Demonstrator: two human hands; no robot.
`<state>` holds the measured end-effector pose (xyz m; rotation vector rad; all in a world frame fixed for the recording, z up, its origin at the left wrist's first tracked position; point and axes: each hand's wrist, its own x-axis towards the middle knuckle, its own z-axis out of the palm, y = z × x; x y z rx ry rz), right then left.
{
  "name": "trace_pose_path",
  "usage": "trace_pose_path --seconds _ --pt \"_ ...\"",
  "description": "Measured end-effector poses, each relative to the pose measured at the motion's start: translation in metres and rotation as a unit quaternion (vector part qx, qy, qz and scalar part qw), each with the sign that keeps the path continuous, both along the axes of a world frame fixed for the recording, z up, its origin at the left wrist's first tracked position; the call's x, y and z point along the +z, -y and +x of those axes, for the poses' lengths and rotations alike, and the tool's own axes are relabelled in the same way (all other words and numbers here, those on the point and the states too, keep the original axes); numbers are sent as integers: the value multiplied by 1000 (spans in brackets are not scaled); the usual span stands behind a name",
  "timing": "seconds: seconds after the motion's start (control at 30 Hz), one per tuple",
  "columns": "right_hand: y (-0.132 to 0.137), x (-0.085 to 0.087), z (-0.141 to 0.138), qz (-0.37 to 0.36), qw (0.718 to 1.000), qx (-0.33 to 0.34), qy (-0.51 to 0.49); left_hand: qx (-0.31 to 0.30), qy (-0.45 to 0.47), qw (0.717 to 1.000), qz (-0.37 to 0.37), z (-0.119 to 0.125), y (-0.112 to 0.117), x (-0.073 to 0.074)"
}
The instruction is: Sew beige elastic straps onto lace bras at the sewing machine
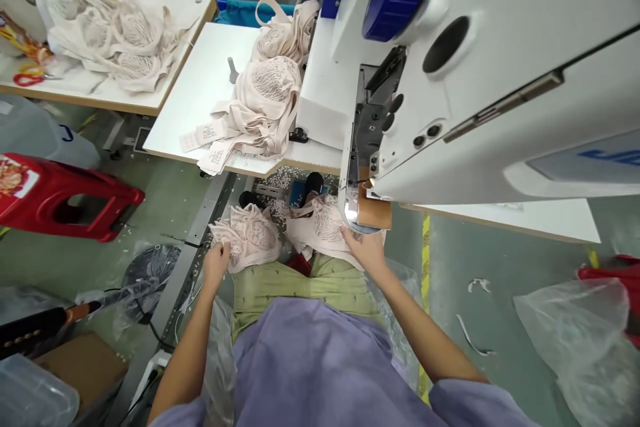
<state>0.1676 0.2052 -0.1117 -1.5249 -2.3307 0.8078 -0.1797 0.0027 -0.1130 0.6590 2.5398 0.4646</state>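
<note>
Beige lace bra (325,223) is held spread over the lap, below the front edge of the worktop (195,80); its right part is partly covered by the sewing machine (450,167). At its left end, cloth is pinched by the left hand (216,265), fingers drawn together. Its lower right edge is gripped by the right hand (367,248), fingers nearly closed. More bras (273,90) are heaped to the worktop's front edge. Red-handled scissors (31,77) are seen near another worktop's front edge.
</note>
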Motion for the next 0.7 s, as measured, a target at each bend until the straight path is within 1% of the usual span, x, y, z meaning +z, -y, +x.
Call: trace_pose_path --seconds 0.03,0.07,0.13,0.2,0.23,0.27,0.3,0.37,0.43,0.47,0.5,0.57,0.63,0.67,0.7 --pt "8 9 -13 -9 999 18 -43 -1 4 1000 6 10 2 7" --pt "17 18 -28 -29 994 59 -86 -5 8 1000 19 25 3 16" --pt "32 33 -57 -85 968 198 -129 -30 27 997 62 62 3 38" --pt "41 46 -79 -139 926 330 -118 -87 80 986 118 98 -1 62" --pt "43 53 -84 -165 905 378 -104 -114 113 976 145 112 -4 72" --pt "43 60 -85 -184 888 410 -94 -130 140 967 169 122 -9 81" --pt "42 69 -82 -194 879 426 -92 -138 163 958 192 128 -15 88" --pt "38 91 -64 -196 879 421 -106 -141 206 941 229 130 -35 95" --pt "33 120 -37 -193 889 396 -124 -155 270 917 248 131 -61 95" --pt "30 136 -21 -199 891 388 -123 -172 311 901 249 134 -75 94" --pt "26 152 -5 -210 892 382 -117 -191 354 882 245 140 -88 94" --pt "18 181 28 -244 887 378 -103 -224 424 845 239 161 -108 97" --pt "9 201 59 -302 863 392 -104 -242 463 818 242 184 -119 107" --pt "4 206 72 -325 853 394 -108 -246 472 810 246 195 -121 113" --pt "0 206 83 -334 855 380 -111 -248 476 805 252 203 -122 120"
